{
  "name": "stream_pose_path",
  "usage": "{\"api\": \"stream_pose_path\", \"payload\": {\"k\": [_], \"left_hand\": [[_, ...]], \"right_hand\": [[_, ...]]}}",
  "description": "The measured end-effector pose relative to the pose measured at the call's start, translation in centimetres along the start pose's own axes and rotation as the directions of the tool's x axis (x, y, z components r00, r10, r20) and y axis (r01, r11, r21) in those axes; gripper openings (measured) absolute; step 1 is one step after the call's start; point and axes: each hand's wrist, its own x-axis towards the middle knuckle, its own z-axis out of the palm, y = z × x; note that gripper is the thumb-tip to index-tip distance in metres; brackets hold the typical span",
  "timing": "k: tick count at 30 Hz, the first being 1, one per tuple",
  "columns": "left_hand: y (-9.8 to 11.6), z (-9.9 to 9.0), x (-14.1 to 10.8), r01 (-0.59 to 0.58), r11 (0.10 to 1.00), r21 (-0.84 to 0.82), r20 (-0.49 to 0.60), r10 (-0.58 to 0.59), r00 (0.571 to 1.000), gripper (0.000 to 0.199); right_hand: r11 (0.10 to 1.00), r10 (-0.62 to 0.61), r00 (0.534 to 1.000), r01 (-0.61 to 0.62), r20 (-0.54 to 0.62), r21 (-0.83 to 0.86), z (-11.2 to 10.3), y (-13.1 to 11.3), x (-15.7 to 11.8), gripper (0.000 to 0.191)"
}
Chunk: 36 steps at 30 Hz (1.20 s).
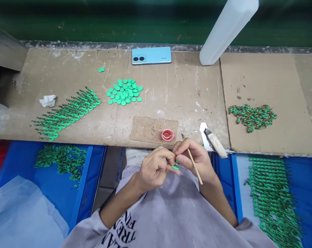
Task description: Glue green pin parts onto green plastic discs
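Between the fingertips of my left hand [156, 168] is a green disc [174, 167] with a small green and gold piece standing on it. My right hand [194, 156] pinches at the top of that small piece, meeting the left fingertips. A thin wooden stick with a dark pointed tip [194, 165] also lies in my right hand, held across the fingers and slanting down. Just beyond the hands, a small round dish of red liquid [167, 134] sits on a brown board [145, 129]. Fingers partly hide the small piece.
Loose green discs [125, 91] lie mid-table, with rows of assembled pieces [68, 113] to the left. A phone [152, 55], a white bottle [223, 34], a scraper [215, 142] and a pile of small pieces [252, 117] are around. Blue bins [79, 203] flank my lap.
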Motion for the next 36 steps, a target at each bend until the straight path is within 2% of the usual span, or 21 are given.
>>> {"api": "stream_pose_path", "payload": {"k": [4,8,12,18,23,36], "left_hand": [[-0.20,0.09,-0.19,0.008,1.000,-0.021,0.004,-0.008,1.000,0.039],[-0.53,0.41,-0.32,0.030,0.994,-0.101,-0.053,-0.036,0.998,0.038],[-0.54,0.53,-0.16,0.015,0.996,-0.093,-0.084,-0.023,0.996,0.036],[-0.46,0.37,-0.31,0.048,0.996,-0.070,-0.064,-0.052,0.997,0.036],[-0.40,0.15,-0.34,0.014,0.998,-0.059,-0.056,-0.017,0.998,0.047],[-0.41,0.09,-0.24,-0.007,0.999,-0.031,-0.031,0.006,0.999,0.049]], "right_hand": [[1.000,-0.014,1.000,0.014,0.003,0.004,-0.06,0.12,-0.08,0.020],[0.999,-0.038,0.999,0.039,-0.004,0.020,-0.17,0.23,-0.06,0.015],[0.998,-0.056,0.998,0.056,0.005,0.035,-0.14,0.18,0.01,0.013],[0.999,-0.038,0.999,0.038,0.001,0.017,0.02,0.08,0.00,0.018],[0.999,-0.039,0.999,0.039,0.009,0.027,0.03,0.09,-0.04,0.017],[0.999,-0.017,1.000,0.016,0.024,0.050,0.14,0.35,-0.09,0.015]]}}
